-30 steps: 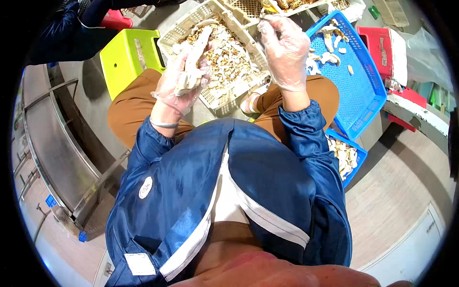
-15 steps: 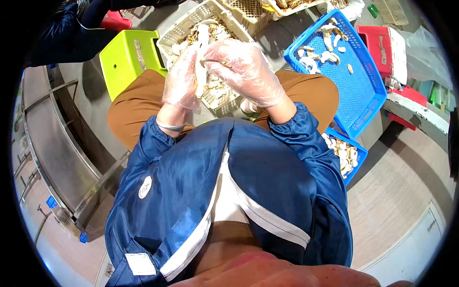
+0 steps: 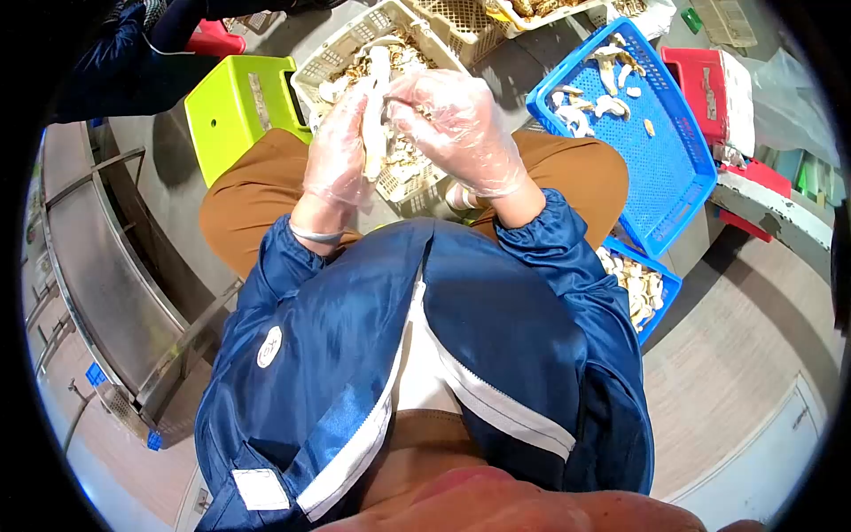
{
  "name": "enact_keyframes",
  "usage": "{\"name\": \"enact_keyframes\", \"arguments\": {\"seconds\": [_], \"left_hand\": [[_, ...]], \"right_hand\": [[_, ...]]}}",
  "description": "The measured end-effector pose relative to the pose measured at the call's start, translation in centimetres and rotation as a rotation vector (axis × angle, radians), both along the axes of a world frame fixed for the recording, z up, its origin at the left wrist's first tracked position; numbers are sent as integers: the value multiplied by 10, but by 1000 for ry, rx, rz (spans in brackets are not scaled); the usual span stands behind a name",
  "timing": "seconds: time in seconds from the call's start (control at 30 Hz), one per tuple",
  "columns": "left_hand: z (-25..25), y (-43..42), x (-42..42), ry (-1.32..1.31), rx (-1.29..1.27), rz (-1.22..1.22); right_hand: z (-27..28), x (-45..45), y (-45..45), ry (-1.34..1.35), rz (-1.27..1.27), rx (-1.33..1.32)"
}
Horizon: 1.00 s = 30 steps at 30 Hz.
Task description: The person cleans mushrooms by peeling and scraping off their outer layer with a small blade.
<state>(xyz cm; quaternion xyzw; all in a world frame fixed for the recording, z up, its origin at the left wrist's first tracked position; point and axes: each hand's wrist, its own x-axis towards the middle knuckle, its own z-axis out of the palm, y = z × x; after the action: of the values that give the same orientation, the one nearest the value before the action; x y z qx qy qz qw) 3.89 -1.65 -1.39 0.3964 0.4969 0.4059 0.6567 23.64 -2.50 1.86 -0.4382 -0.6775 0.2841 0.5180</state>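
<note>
Starting at the far left, and there's a metal frame [image 3: 115, 266], well apart from the cream crate [image 3: 441, 55], our landmark. Up in the top left corner, a co-worker's dark blue sleeve [image 3: 111, 75], and just left of the crate, a lime green stool [image 3: 226, 115]. Now to the hands, both in clear plastic gloves, both out over the near part of the crate! The left hand [image 3: 335, 146] has its fingers closed around a long pale piece [image 3: 375, 115], upright in the view, across the crate's heap of sliced pieces [image 3: 408, 60]. Right beside it, the right hand [image 3: 461, 129], fingers curled in, tips at the piece's right side; whether they pinch anything, I cannot tell. The two hands are close together, the piece between them. Beyond the crate's upper right side, another cream crate [image 3: 465, 34]. Over to the right of our landmark, a big blue tray [image 3: 660, 182], tilted in view, pale pieces scattered over its upper part. Below that, lower right of the crate, a smaller blue basket [image 3: 671, 297] filled with pale slices, partly under the tray's edge. And farthest right, beyond the tray, a red stool [image 3: 696, 84] with something white over its side.
</note>
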Motion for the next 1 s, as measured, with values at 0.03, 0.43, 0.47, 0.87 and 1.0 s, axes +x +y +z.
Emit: {"name": "enact_keyframes", "arguments": {"seconds": [0.03,0.43,0.47,0.87,1.0], "left_hand": [[1,0,2,-26,13,-10],[17,11,-24,-792,-468,-88],[16,11,-25,-782,-431,-120],[-8,7,-34,-535,-355,-37],[16,1,-9,-447,-244,-64]], "right_hand": [[-4,1,3,-57,-44,66],[-27,42,18,209,-81,-393],[-20,36,14,223,43,-348],[-1,20,13,103,393,-51],[-4,18,11,98,353,-29]]}}
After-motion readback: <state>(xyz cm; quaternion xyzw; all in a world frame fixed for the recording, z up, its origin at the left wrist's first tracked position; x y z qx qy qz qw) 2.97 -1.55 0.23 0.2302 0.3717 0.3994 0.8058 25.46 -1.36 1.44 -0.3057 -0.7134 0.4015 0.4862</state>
